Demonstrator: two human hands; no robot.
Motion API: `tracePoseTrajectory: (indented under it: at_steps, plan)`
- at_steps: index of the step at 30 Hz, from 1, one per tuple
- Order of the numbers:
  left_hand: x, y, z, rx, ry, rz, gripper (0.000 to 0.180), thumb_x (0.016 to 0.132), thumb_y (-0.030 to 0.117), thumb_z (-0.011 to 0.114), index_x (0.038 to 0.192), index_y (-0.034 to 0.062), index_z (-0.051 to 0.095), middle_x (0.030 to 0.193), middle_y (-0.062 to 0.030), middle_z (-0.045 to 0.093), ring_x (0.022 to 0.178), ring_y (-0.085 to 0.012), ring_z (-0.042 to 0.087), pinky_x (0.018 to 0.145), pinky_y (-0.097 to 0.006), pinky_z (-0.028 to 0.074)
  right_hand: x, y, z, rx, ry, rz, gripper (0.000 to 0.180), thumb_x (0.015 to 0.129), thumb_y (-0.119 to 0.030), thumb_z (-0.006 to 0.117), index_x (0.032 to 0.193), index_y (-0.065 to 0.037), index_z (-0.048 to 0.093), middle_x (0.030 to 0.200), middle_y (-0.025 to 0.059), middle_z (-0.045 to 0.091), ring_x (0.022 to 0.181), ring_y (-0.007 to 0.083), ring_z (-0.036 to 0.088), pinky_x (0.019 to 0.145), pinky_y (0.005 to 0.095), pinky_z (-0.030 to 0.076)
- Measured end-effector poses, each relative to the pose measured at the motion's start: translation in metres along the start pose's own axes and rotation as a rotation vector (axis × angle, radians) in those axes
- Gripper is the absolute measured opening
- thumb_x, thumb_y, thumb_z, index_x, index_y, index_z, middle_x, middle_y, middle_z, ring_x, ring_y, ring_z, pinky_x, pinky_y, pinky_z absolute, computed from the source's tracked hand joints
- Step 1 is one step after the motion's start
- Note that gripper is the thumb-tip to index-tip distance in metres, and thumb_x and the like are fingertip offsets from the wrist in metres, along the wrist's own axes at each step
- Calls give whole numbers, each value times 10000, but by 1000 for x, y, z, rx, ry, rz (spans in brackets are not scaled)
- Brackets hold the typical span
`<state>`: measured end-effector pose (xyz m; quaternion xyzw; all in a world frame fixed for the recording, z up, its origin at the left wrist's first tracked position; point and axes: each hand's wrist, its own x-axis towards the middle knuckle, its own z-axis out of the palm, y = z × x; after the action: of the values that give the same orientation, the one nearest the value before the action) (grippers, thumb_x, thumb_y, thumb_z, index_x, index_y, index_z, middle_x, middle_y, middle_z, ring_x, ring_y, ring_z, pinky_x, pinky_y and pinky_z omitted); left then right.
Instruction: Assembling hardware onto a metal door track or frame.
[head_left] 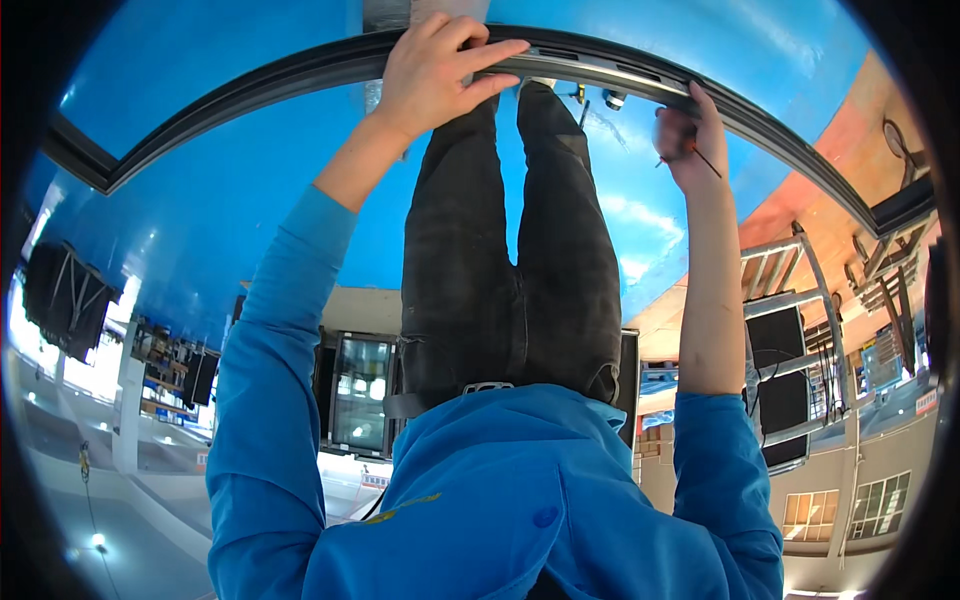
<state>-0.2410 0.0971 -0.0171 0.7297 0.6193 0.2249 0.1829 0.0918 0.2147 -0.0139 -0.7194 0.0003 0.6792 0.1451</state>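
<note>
A long black frame [270, 77] runs across the top of the view, its far corners bending down at both sides. My left hand [432, 75] grips its rail left of the middle, the index finger stretched along the top face and the thumb against the near edge. To the right of these fingertips, a slotted metal strip [590, 65] shows in the rail. My right hand [706, 140] is at the right part of the rail, a fingertip touching its edge. In its curled fingers is a small dark tool [678, 133] with a thin shaft, blurred by motion.
The floor [250, 150] is glossy blue, with an orange area [840, 110] at right. Below the rail, a small black-and-yellow object [612, 99] lies by my foot. A metal rack [800, 340] stands at right. Behind me is a dark glass-fronted panel [362, 390].
</note>
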Motion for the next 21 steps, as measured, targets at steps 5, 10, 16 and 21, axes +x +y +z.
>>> tracePoseTrajectory:
  at_steps: [5, 10, 16, 21]
  plan:
    - [4, -7, 7, 32, 2, 133, 440, 928, 156, 765, 1349, 65, 677, 1083, -93, 633, 970, -243, 588, 927, -354, 496, 12, 0, -8, 114, -224, 96, 399, 992, -364, 639, 970, 30, 585, 875, 116, 608, 565, 90, 395, 458, 236, 259]
    - [-2, -21, 30, -13, 83, 249, 453, 909, 259, 777, 1327, 94, 718, 1105, -89, 609, 1002, -265, 563, 969, -381, 470, 16, -4, -14, 158, -437, 220, 397, 998, -348, 613, 982, 47, 568, 905, 118, 594, 574, 90, 396, 461, 232, 264]
    - [-9, -21, 31, 98, 98, 224, 426, 918, 292, 778, 1318, 154, 732, 1074, -19, 622, 962, -207, 574, 899, -333, 472, 15, -7, -5, 180, -469, 234, 397, 1000, -341, 617, 980, 52, 558, 916, 119, 595, 578, 86, 395, 465, 229, 277]
    - [-10, -20, 35, 178, 114, 203, 405, 925, 319, 778, 1312, 205, 744, 1049, 40, 634, 929, -159, 584, 841, -293, 474, 21, -8, -8, 209, -473, 255, 391, 996, -335, 631, 977, 49, 560, 897, 117, 595, 579, 84, 395, 466, 226, 281]
